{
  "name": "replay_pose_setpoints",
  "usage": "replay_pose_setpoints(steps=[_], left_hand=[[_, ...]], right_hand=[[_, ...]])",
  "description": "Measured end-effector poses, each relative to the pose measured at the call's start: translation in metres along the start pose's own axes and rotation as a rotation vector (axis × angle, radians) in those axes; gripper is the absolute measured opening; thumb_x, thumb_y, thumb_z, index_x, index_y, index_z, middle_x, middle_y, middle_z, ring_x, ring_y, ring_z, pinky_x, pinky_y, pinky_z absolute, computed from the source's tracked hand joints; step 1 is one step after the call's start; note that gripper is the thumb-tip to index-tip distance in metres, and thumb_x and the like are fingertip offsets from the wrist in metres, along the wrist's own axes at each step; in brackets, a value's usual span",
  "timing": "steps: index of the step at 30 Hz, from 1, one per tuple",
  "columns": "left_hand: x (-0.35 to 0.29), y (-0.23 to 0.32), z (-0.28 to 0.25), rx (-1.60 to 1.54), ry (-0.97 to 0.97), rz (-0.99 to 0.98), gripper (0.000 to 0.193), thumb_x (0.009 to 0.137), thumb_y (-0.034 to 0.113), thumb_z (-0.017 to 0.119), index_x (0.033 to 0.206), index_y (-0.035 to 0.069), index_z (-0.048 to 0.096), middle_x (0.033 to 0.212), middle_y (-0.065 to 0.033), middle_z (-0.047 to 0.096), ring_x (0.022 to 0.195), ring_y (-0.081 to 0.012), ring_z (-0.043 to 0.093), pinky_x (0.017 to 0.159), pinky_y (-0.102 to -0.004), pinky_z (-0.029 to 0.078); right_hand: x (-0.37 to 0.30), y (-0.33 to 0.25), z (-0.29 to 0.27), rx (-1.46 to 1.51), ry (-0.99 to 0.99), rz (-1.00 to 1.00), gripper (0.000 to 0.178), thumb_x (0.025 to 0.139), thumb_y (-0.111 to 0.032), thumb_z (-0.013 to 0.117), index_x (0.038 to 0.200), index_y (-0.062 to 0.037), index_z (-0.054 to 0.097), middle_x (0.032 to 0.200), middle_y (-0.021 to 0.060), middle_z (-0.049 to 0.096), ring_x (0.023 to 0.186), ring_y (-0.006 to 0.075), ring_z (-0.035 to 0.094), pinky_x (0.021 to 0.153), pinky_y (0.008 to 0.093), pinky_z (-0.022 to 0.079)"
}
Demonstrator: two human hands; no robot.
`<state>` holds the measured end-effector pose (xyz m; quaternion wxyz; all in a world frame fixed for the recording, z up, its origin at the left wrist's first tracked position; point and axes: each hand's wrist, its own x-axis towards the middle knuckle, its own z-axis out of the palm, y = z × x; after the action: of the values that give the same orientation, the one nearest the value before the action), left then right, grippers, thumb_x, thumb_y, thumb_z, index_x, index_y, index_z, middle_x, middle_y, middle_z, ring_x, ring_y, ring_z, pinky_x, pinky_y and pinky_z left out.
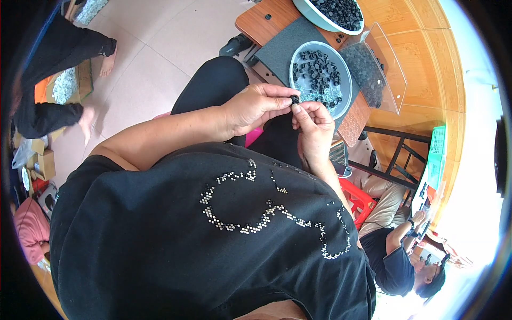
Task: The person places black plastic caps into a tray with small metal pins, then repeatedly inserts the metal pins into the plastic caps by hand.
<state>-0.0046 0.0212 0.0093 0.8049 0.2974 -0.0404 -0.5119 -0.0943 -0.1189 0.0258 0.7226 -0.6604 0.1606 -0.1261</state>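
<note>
Between my two hands, just in front of the near edge of the work table, is a small round black plastic part [294, 100]. My left hand [258, 108] pinches it from the left with thumb and forefinger. From the right, my right hand [316, 127] closes thumb and fingers against the same part; whether a second piece is hidden there I cannot tell. Right beyond my fingertips stands a pale round basin [350, 82]. Similar black parts [319, 69] lie loose in it, along with small clear bluish pieces [314, 96] at its near side.
The basin rests on a dark grey mat [282, 50] over a brown table [260, 21]. A second basin [314, 20] heaped with black parts stands farther back. Beside them is a clear plastic box [399, 80]. Other people sit at left and lower right, near a red stool [358, 201].
</note>
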Motion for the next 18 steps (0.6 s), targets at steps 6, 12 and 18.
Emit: replay_pose_setpoints(steps=[6, 12, 18], left_hand=[[-0.002, 0.002, 0.001, 0.06, -0.031, 0.052, 0.034, 0.089, 0.004, 0.056, 0.122, -0.003, 0.05, 0.105, -0.0104, 0.061, 0.097, -0.0135, 0.06, 0.087, -0.0245, 0.049], [-0.002, -0.006, -0.005, 0.157, -0.007, 0.14, 0.032, 0.089, 0.005, 0.055, 0.12, -0.004, 0.052, 0.1, -0.0099, 0.062, 0.089, -0.0129, 0.061, 0.082, -0.0237, 0.049], [-0.002, -0.009, 0.0, 0.135, -0.075, 0.201, 0.029, 0.09, 0.005, 0.055, 0.117, -0.006, 0.056, 0.095, -0.0113, 0.064, 0.082, -0.0147, 0.061, 0.078, -0.0273, 0.05]], right_hand=[[0.0, -0.002, 0.003, 0.262, 0.003, 0.165, 0.004, 0.085, -0.001, 0.062, 0.088, -0.0016, 0.06, 0.073, 0.0013, 0.06, 0.058, 0.006, 0.05, 0.053, 0.0184, 0.039], [0.001, 0.003, 0.009, 0.335, -0.049, 0.177, 0.004, 0.086, -0.005, 0.061, 0.09, -0.0049, 0.059, 0.071, -0.0001, 0.057, 0.058, 0.0067, 0.048, 0.053, 0.0191, 0.037], [-0.004, -0.001, 0.006, 0.204, 0.011, 0.139, 0.018, 0.086, -0.004, 0.06, 0.103, -0.0052, 0.056, 0.085, 0.0021, 0.06, 0.067, 0.0078, 0.052, 0.057, 0.0195, 0.04]])
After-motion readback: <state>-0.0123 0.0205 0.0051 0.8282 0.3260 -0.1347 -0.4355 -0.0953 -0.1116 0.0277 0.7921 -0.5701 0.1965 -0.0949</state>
